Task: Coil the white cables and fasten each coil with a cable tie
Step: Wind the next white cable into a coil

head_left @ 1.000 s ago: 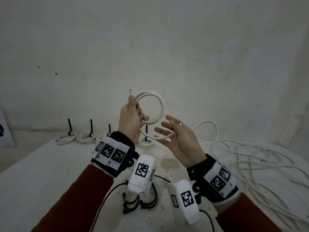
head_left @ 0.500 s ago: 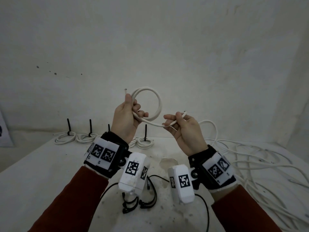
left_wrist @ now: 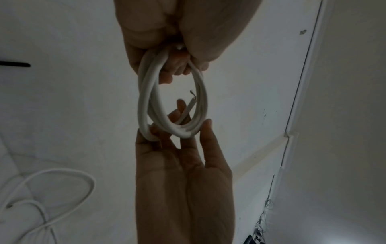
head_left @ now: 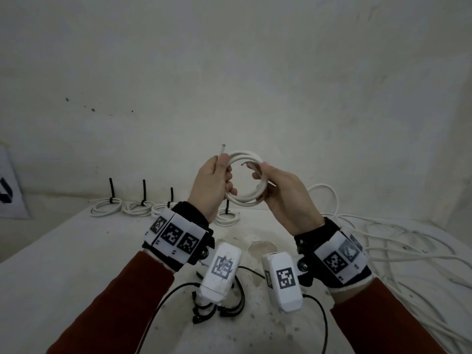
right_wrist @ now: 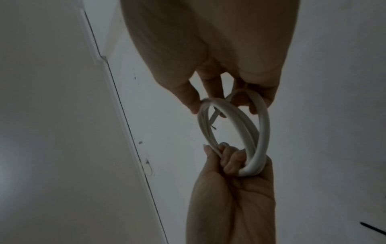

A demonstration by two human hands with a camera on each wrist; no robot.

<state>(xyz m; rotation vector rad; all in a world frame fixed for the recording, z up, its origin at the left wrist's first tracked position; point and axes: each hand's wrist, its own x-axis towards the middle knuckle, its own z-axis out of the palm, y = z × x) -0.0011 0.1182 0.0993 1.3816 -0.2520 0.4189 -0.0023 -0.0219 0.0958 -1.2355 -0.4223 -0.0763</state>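
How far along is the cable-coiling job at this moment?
Done: four tied coils sit at the table's far edge, black ties upright. In hand: the left hand and right hand hold a fully wound white coil, both ends free, no tie on it. Left: tie it with one of the black ties below; loose cables on the right await coiling.

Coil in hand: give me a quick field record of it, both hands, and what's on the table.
coil: white cable coil, held in the air, no tie on it
left hand: grips the coil's left side; one cable end sticks up above it
right hand: fingers hold the coil's right side; other cable end lies inside the loop
tied coils: four at the table's back edge, black ties upright
loose ties: black ties lie near the wrists
loose cable: pile on the right
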